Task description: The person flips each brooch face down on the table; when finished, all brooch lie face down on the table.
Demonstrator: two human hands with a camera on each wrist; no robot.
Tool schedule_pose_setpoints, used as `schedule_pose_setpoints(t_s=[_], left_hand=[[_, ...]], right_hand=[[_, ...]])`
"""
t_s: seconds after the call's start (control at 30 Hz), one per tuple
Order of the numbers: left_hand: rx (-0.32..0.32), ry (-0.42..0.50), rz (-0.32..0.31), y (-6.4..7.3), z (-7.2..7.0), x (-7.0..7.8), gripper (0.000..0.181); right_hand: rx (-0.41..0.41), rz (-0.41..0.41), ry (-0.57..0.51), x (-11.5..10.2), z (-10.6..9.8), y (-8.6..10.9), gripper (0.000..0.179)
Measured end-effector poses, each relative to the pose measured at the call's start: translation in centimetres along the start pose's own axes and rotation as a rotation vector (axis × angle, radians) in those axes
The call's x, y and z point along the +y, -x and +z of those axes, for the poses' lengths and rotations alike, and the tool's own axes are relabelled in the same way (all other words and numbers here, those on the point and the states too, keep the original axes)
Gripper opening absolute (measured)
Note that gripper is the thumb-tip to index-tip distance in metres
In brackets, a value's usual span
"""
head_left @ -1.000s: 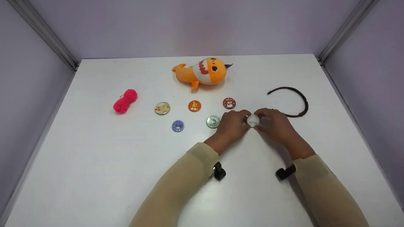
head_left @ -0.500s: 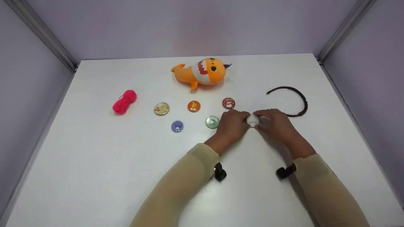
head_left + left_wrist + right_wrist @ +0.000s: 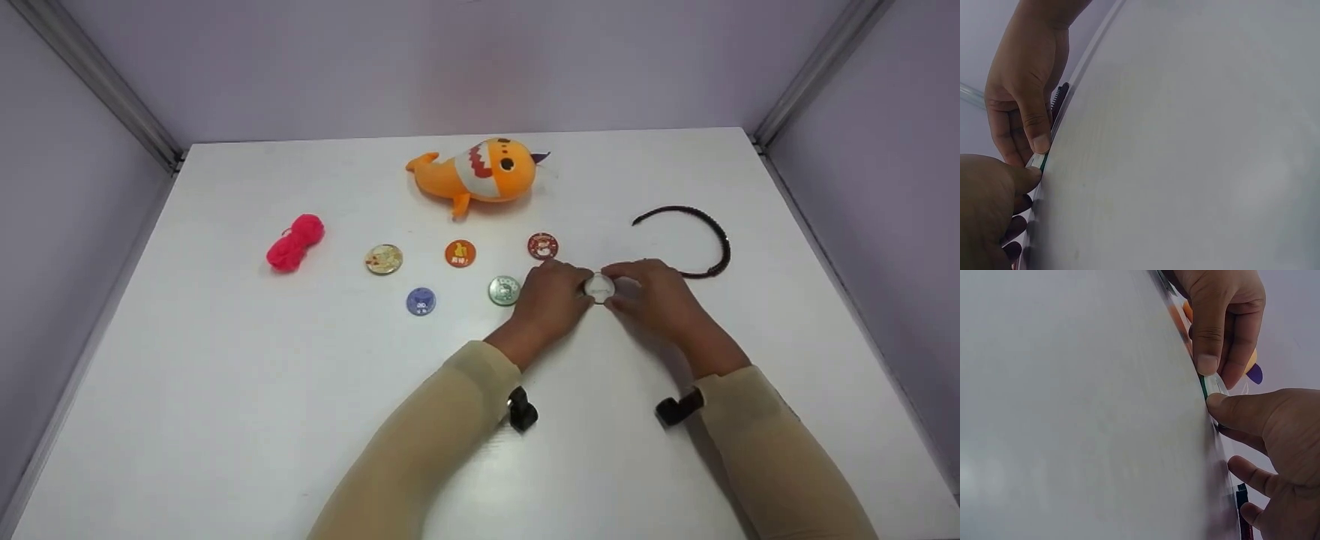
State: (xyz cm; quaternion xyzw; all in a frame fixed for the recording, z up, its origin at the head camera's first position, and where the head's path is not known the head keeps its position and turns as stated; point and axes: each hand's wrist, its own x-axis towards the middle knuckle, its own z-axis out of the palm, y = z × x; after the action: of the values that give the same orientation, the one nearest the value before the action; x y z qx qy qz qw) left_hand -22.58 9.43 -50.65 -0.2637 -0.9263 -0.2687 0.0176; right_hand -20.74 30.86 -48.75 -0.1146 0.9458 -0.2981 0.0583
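In the head view, a small round badge (image 3: pixel 599 288) lies between the two hands with a pale whitish face upward. A strip of green shows along its lower edge (image 3: pixel 1203 386) in the right wrist view. My left hand (image 3: pixel 553 300) pinches the badge from the left side, thumb nearest me. From the right, my right hand (image 3: pixel 651 296) pinches the opposite rim between thumb and index finger. The other fingers of the right hand spread loosely in the right wrist view. Just left of my left hand lies a green badge (image 3: pixel 504 290), and a red badge (image 3: pixel 542 246) is beyond it.
Orange (image 3: pixel 460 253), cream (image 3: pixel 384 259) and blue badges (image 3: pixel 421 301) lie further left on the white table (image 3: pixel 225 390). A pink yarn bundle (image 3: pixel 296 243) is at the left. An orange plush shark (image 3: pixel 476 172) lies at the back, a black headband (image 3: pixel 724 244) at the right.
Both hands stay in place and keep pinching the badge. The faint marking on its pale face looks slightly different; the other things have not moved.
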Motion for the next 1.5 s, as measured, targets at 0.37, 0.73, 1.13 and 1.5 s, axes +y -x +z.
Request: schedule_pose_setpoints(t_s=[0.37, 0.73, 1.13, 1.5], left_hand=[[-0.010, -0.029, 0.006, -0.04, 0.07, -0.05, 0.019], [0.003, -0.064, 0.021, -0.11, 0.20, -0.04, 0.012], [-0.015, -0.084, -0.003, -0.18, -0.03, 0.12, 0.012], [0.014, -0.074, 0.004, 0.12, -0.19, 0.20, 0.015]], right_hand=[[-0.010, -0.004, 0.012, -0.04, -0.08, -0.03, 0.045], [-0.007, -0.039, 0.035, -0.27, -0.27, 0.27, 0.046], [-0.022, -0.035, 0.045, -0.20, -0.22, 0.07, 0.046], [-0.019, -0.028, 0.045, -0.36, -0.16, 0.09, 0.045]])
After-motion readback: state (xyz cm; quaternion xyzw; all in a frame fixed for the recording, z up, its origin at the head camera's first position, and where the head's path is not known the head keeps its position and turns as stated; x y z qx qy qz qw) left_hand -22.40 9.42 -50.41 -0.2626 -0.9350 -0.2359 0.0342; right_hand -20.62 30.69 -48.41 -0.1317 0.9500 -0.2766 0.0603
